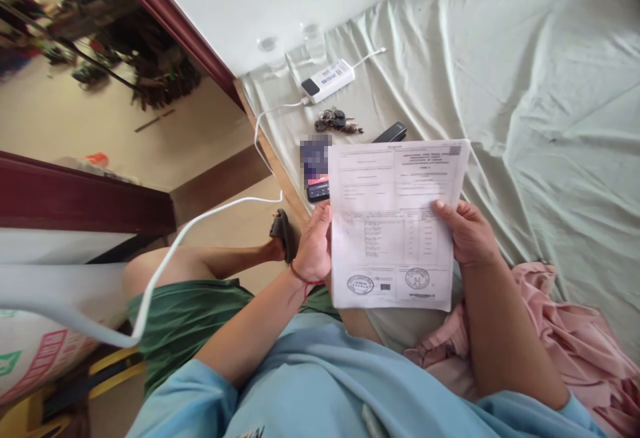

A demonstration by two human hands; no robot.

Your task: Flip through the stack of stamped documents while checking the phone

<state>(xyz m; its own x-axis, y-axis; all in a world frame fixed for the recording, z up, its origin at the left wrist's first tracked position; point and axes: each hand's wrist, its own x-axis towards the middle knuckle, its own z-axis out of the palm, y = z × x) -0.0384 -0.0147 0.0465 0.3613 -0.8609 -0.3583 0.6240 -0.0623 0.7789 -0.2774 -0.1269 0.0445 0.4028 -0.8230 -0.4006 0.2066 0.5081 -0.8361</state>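
Note:
A stack of printed paper sheets (383,225) is held up in front of me, with a form, a table and two round stamps on the top page. My right hand (470,231) pinches its right edge, thumb on the front and fingers behind. Along the left edge, my left hand (316,241) grips the sheets, its fingers mostly hidden behind them. Beyond the paper lies a phone (316,191) with a blurred-out screen, partly covered by the sheets. A long black object (393,133), perhaps a stapler, also shows only in part behind the top edge.
A bunch of keys (336,119) and a white power bank (329,81) lie on the pale green cloth (490,78). Two clear cups (314,45) stand by the wall. A white cable (200,215) runs across on the left. Pink fabric (565,331) lies crumpled at right.

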